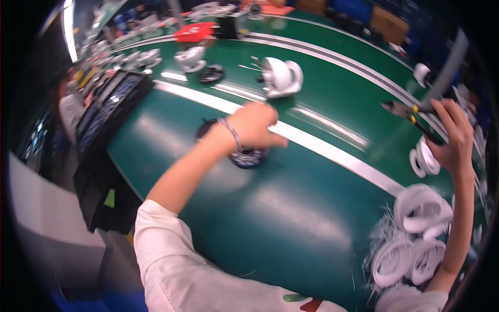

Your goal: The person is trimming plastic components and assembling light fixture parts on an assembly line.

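Note:
My left hand (254, 125) reaches across the pale edge strip at the middle of the bench, blurred, with its fingers curled out of clear sight. Below it on the green worktop lies a round black part (248, 158), partly covered by the hand; another dark piece (205, 128) shows behind the wrist. Beyond the fingers, a white rounded housing (280, 78) with loose wires sits on the green belt. At the right, my right hand (455, 138) is closed on a pair of cutting pliers (397, 108) with black and yellow handles, jaws pointing left.
White ring-shaped parts (393, 262) and housings (418, 208) are piled at the near right among thin white offcuts. Farther along the belt are a white housing (190, 59), a black disc (211, 74) and a red tray (194, 32). Dark bins (112, 99) stand left.

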The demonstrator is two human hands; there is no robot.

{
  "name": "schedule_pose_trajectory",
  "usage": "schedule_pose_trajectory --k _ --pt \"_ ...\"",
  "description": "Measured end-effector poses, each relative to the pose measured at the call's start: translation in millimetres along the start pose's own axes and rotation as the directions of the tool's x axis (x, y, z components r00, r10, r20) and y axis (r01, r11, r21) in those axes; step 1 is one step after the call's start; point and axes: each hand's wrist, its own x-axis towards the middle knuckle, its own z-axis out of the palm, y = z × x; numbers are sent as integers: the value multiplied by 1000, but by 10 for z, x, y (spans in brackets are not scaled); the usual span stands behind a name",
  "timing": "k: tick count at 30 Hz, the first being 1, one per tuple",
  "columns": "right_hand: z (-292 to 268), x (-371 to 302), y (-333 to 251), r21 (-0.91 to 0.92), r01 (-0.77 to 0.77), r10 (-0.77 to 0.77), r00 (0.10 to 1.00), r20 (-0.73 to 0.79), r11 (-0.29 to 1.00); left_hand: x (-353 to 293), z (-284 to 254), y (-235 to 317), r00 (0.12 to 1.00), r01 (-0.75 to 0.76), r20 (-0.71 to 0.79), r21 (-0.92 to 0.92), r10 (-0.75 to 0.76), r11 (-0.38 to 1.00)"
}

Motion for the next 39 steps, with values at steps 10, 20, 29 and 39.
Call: schedule_pose_trajectory --k 10,20,29,39 --pt "-609 -490 -39 -140 -25 22 1000 -21 990 1537 1011 -225 838 -18 405 -651 -367 -759" --pt "-832 -636 -190 -127 -11 7 1000 -28 992 2040 942 84 794 -561 290 12 -535 -828" --pt "-678 -643 -102 -223 -267 259 964 -61 938 1552 1141 844 942 -132 93 -779 -321 -612" --pt "-122 -666 -461 -49 -400 401 892 208 915 855 830 1441 952 -278 -248 -945 -179 -173"
